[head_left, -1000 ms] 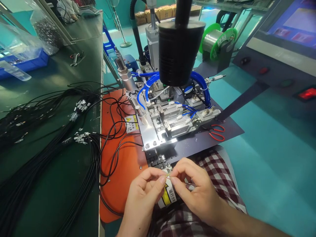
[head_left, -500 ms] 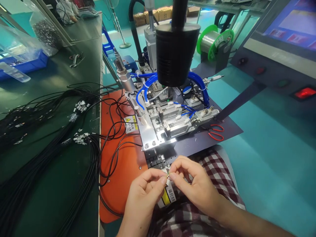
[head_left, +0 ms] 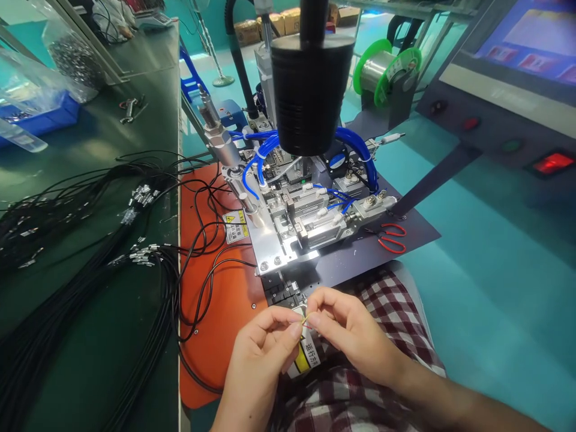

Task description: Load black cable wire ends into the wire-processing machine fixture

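My left hand (head_left: 267, 342) pinches thumb against fingertips at the lower middle of the head view. Facing it, my right hand (head_left: 339, 321) is closed in a pinch too, a short way to the right. Thin coloured wires (head_left: 306, 321), one yellowish and one reddish, show in the small gap between the two sets of fingertips. Both hands hold them; what lies inside the fingers is hidden. Just beyond the hands stands a metal machine (head_left: 310, 222) with blue air tubes (head_left: 366, 150). Below the fingertips is a white and yellow label (head_left: 308, 357).
Black cables (head_left: 153, 294) with metal-tipped ends cross the dark green table (head_left: 112, 132) onto an orange plate (head_left: 220, 360). A black nozzle (head_left: 310, 96) hangs over the machine. Red-handled pliers (head_left: 392, 237) lie at right, below a control panel (head_left: 495, 120) and wire spool (head_left: 382, 69).
The whole view has shifted slightly, with the machine now a little further left. My fingertips have parted slightly, and more of the yellowish and reddish wires shows.
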The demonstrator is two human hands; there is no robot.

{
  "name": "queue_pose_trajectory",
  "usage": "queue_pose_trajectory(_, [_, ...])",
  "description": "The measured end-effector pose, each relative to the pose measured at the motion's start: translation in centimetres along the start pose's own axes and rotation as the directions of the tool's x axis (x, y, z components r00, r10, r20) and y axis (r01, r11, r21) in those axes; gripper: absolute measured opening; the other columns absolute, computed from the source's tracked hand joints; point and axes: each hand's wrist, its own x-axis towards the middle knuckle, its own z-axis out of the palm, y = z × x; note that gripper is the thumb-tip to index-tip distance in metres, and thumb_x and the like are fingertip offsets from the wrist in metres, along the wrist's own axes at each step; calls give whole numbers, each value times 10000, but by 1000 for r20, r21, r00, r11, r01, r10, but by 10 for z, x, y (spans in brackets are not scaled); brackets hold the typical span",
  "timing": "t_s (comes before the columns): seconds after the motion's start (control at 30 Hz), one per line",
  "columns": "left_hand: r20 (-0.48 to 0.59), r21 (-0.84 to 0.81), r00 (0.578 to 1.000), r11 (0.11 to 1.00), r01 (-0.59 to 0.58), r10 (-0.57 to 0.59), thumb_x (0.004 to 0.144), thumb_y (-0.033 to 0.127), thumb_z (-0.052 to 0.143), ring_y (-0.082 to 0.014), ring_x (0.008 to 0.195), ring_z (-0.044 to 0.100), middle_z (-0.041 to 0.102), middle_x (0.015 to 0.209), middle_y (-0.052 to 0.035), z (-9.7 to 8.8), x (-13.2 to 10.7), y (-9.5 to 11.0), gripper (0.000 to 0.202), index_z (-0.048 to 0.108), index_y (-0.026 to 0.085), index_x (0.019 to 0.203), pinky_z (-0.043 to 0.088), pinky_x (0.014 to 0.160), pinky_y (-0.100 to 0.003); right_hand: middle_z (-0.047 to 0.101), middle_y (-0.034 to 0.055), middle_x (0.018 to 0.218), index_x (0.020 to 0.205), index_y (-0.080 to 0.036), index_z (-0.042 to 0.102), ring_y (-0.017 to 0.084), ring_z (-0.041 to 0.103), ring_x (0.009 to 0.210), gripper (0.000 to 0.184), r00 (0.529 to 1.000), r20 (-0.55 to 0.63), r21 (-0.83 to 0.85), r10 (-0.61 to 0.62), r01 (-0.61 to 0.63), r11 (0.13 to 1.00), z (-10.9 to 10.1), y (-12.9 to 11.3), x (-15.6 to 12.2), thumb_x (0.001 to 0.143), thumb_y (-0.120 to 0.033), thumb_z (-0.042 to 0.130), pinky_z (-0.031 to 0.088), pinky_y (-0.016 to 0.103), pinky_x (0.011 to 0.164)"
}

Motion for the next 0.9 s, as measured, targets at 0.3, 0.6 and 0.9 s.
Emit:
queue_pose_trajectory(0.3, [17, 113, 1000, 993, 23, -25, 704, 425, 746, -60, 480, 209, 326, 485, 93, -1, 0, -1, 298, 627, 156, 752, 147, 457, -195, 462, -18, 753, 767, -184, 518, 134, 430, 667, 122, 993, 49, -153, -104, 111, 982, -4, -8, -1, 883, -199, 484, 354, 269, 605])
queue_pose_trajectory(0.6, [4, 114, 1000, 993, 11, -12, 737, 402, 716, -64, 491, 218, 331, 507, 90, -1, -1, 0, 271, 596, 159, 733, 167, 465, -190, 538, -16, 771, 836, -198, 596, 116, 475, 626, 68, 966, -93, -262, -242, 211, 942, -3, 0, -4, 866, -161, 547, 390, 247, 574])
queue_pose_trajectory(0.9, [-13, 46, 1000, 999, 2, -2, 729, 341, 746, -43, 472, 296, 424, 504, 84, 1, -1, 0, 222, 623, 157, 747, 236, 454, -143, 595, 9, 785, 897, -201, 592, 134, 526, 630, 62, 860, -20, -538, -510, 421, 730, -3, 6, -10, 871, -146, 579, 420, 281, 595])
